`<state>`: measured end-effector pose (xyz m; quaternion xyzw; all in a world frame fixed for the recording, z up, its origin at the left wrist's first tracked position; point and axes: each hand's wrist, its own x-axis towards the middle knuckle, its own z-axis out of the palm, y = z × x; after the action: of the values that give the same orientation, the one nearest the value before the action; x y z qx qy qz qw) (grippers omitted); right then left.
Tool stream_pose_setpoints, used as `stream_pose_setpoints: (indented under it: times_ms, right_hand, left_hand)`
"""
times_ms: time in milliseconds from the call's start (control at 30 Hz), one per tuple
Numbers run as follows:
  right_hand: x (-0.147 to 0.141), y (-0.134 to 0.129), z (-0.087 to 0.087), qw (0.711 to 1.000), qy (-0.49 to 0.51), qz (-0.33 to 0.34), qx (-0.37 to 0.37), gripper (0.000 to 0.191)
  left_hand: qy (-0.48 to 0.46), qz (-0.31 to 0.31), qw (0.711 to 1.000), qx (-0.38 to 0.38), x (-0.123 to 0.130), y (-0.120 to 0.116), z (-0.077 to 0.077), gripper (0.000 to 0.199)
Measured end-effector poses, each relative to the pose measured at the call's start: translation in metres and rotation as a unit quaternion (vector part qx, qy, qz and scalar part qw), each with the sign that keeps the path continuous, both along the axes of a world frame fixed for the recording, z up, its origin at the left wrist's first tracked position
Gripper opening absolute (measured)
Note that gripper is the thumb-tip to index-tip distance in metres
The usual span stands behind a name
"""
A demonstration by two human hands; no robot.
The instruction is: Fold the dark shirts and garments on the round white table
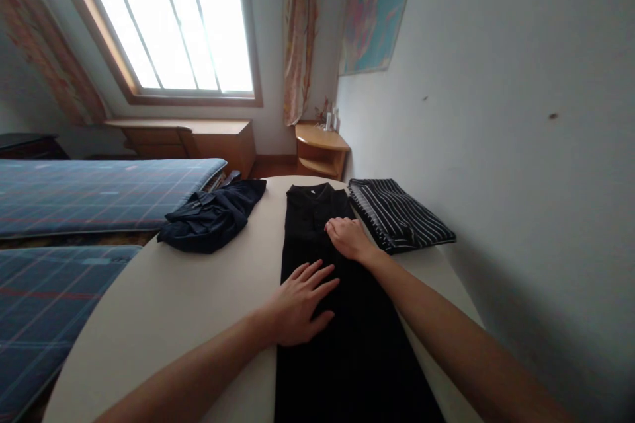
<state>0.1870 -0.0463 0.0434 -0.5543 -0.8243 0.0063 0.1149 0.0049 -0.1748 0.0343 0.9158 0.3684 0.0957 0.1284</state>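
I'm seeing left hand (302, 307) splayed flat gripping nothing, right hand (347, 238) with fingers half-curled (can't tell if pinching), so uneven dragging could bunch the black garment (347, 370) on the tabletop (218, 291).

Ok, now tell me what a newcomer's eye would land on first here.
Probably the glaring window at the upper left, the brightest thing in view. Next, the long black garment laid lengthwise on the pale table, with the left hand spread on it and the right hand farther up. Either side of its far end are a crumpled navy cloth on the left and a folded striped cloth on the right.
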Motion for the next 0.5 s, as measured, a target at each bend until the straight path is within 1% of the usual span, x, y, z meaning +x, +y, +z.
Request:
stream_pose_setpoints:
  times_ms: [100, 233, 367, 500]
  right_hand:
    - [-0.016, 0.026, 0.012, 1.000, 0.004, -0.004, 0.001, 0.029]
    - [-0.044, 0.062, 0.021, 1.000, 0.013, 0.004, 0.013, 0.024]
    - [-0.077, 0.094, 0.025, 1.000, 0.018, 0.013, 0.019, 0.027]
    - [-0.104, 0.120, 0.025, 1.000, 0.010, 0.015, 0.017, 0.030]
  left_hand:
    - [-0.006, -0.004, 1.000, -0.020, -0.002, 0.002, -0.006, 0.070]
    - [-0.004, -0.006, 0.999, -0.043, -0.002, 0.002, -0.004, 0.072]
    - [-0.011, -0.007, 0.998, -0.061, -0.002, 0.004, -0.004, 0.076]
    - [-0.018, -0.008, 0.997, -0.071, -0.003, 0.005, -0.004, 0.078]
